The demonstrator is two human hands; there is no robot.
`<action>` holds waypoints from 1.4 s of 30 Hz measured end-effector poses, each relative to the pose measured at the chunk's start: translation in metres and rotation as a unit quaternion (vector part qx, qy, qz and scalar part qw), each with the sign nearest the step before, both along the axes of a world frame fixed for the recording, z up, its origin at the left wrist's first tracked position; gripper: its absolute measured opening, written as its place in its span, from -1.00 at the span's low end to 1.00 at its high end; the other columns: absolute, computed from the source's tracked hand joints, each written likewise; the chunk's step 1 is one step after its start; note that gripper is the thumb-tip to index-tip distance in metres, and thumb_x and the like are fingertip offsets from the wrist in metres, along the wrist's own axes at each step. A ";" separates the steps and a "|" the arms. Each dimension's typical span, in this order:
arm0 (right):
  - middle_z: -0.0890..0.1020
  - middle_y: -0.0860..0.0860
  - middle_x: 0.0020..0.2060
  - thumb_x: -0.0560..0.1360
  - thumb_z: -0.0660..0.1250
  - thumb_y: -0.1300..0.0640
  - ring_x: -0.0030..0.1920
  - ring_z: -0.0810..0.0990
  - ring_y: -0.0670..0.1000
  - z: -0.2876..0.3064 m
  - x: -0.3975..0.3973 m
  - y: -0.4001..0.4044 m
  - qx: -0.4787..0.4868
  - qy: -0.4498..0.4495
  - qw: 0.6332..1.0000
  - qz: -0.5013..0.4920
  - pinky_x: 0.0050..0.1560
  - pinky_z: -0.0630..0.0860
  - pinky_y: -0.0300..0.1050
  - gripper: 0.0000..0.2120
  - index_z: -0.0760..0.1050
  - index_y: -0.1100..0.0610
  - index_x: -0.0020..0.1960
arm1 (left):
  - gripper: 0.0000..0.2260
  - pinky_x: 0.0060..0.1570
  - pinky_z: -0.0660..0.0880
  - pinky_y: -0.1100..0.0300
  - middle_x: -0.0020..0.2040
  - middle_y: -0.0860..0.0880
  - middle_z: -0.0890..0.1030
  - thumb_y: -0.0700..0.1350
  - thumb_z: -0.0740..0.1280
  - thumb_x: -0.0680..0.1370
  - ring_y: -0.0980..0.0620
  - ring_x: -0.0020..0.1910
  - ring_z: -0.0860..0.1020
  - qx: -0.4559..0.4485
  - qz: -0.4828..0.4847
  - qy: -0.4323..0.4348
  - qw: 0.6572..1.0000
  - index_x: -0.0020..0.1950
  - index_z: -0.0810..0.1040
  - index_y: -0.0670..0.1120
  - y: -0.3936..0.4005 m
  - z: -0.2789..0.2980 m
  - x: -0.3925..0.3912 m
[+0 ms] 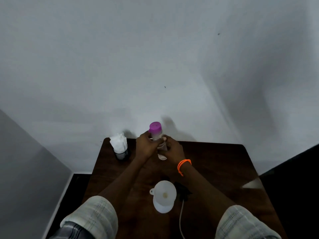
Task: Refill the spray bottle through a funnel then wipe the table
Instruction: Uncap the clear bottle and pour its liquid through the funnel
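Note:
A clear water bottle (161,155) with a purple cap (155,127) stands upright at the far middle of the dark wooden table (215,166). My left hand (146,145) wraps its upper body from the left. My right hand (173,150), with an orange band at the wrist, grips it from the right. A white funnel (164,191) sits in the mouth of a white spray bottle (162,207) near the table's front. The black spray head (183,192) with its thin tube (180,219) lies just to the right of the funnel.
A black mesh holder (121,154) stuffed with white tissues (118,141) stands at the table's far left corner. A white wall rises directly behind the table. Dark floor shows to the left and right.

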State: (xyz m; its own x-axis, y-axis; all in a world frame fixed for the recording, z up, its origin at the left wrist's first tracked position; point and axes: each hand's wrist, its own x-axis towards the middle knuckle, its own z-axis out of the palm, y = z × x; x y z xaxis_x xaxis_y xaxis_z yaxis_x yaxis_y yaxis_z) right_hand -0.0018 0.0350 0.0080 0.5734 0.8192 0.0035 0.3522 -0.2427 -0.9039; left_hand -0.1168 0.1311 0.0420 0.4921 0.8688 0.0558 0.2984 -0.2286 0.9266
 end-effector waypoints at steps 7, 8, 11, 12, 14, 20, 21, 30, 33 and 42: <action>0.74 -0.15 -0.05 0.35 0.62 0.21 0.01 0.70 -0.19 0.084 -0.027 -0.041 0.120 -0.013 0.992 -0.042 0.05 0.60 -0.23 -0.57 0.64 -0.01 0.17 | -0.64 -0.07 0.65 0.09 -0.17 0.11 0.74 0.18 0.63 0.29 0.19 -0.17 0.71 0.007 -0.050 -0.057 0.997 -0.01 0.73 0.06 -0.029 0.078 -0.022; 0.75 -0.12 -0.04 0.34 0.64 0.18 0.02 0.71 -0.14 0.094 -0.029 -0.049 0.131 -0.007 0.991 -0.038 0.07 0.62 -0.15 -0.57 0.65 0.01 0.17 | -0.65 -0.07 0.65 0.12 -0.17 0.11 0.74 0.17 0.63 0.30 0.18 -0.16 0.71 0.004 -0.060 -0.051 0.997 -0.02 0.73 0.06 -0.032 0.090 -0.026; 0.76 -0.05 0.00 0.32 0.66 0.12 0.05 0.73 -0.04 0.121 -0.035 -0.070 0.147 0.008 0.989 -0.015 0.12 0.64 0.01 -0.55 0.65 0.04 0.18 | -0.65 0.13 0.64 -0.02 -0.03 -0.03 0.75 0.13 0.59 0.40 -0.03 0.05 0.71 -0.133 -0.129 -0.076 0.980 0.07 0.71 -0.04 -0.035 0.120 -0.038; 0.76 -0.04 0.01 0.33 0.66 0.12 0.05 0.73 -0.02 0.131 -0.036 -0.077 0.147 0.013 0.989 -0.008 0.14 0.64 0.04 -0.55 0.66 0.04 0.18 | -0.63 0.23 0.59 -0.11 0.07 -0.09 0.73 0.12 0.54 0.45 -0.12 0.16 0.67 -0.195 -0.157 -0.106 0.962 0.14 0.69 -0.08 -0.035 0.129 -0.044; 0.76 -0.04 0.01 0.35 0.65 0.13 0.05 0.73 -0.01 0.147 -0.037 -0.092 0.142 0.022 0.989 0.013 0.15 0.64 0.07 -0.58 0.66 0.05 0.18 | -0.60 0.32 0.52 -0.15 0.24 -0.12 0.67 0.09 0.43 0.55 -0.14 0.30 0.60 -0.246 -0.204 -0.161 0.934 0.31 0.61 -0.09 -0.033 0.143 -0.055; 0.75 0.09 0.04 0.44 0.55 0.27 0.09 0.72 0.13 0.169 -0.046 -0.125 0.128 0.066 0.985 0.096 0.17 0.63 0.05 -0.65 0.64 0.16 0.21 | -0.55 0.23 0.55 0.00 0.40 -0.15 0.55 -0.10 0.29 0.62 -0.13 0.39 0.51 -0.246 -0.311 -0.243 0.885 0.50 0.42 -0.17 -0.053 0.166 -0.065; 0.74 0.13 0.06 0.46 0.53 0.30 0.11 0.71 0.17 0.168 -0.046 -0.128 0.124 0.079 0.983 0.108 0.20 0.62 0.11 -0.65 0.63 0.18 0.23 | -0.54 0.30 0.51 -0.08 0.43 -0.18 0.51 -0.12 0.28 0.62 -0.18 0.43 0.47 -0.254 -0.328 -0.255 0.873 0.52 0.39 -0.18 -0.056 0.165 -0.065; 0.69 0.28 0.09 0.47 0.52 0.27 0.13 0.67 0.29 0.170 -0.061 -0.149 0.104 0.150 0.971 0.157 0.25 0.55 0.29 -0.68 0.63 0.20 0.21 | -0.47 0.34 0.48 -0.05 0.36 -0.33 0.51 -0.14 0.51 0.49 -0.28 0.40 0.46 -0.297 -0.391 -0.316 0.812 0.39 0.44 -0.24 -0.078 0.165 -0.069; 0.70 0.29 0.07 0.46 0.53 0.25 0.14 0.66 0.34 0.165 -0.068 -0.151 0.113 0.149 0.973 0.132 0.22 0.58 0.28 -0.67 0.63 0.23 0.20 | -0.52 0.34 0.48 -0.04 0.33 -0.35 0.51 -0.12 0.59 0.42 -0.28 0.34 0.50 -0.295 -0.378 -0.309 0.821 0.23 0.48 -0.19 -0.079 0.166 -0.070; 0.76 0.03 -0.02 0.38 0.62 0.18 0.04 0.73 0.06 0.158 -0.089 -0.152 0.126 0.059 0.990 0.039 0.15 0.64 0.13 -0.67 0.67 0.09 0.13 | -0.58 0.24 0.55 -0.01 0.24 -0.33 0.59 -0.19 0.64 0.35 -0.26 0.27 0.58 -0.260 -0.323 -0.292 0.862 0.08 0.51 -0.15 -0.084 0.162 -0.077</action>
State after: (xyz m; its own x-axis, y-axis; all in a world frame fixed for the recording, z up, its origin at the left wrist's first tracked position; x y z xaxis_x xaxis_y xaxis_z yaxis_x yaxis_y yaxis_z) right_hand -0.0909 -0.1173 0.1663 0.5166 0.8430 0.1500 0.2499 0.0191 -0.9681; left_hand -0.1936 0.0472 0.2043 0.9024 0.4067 0.1426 -0.2867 0.3195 0.9032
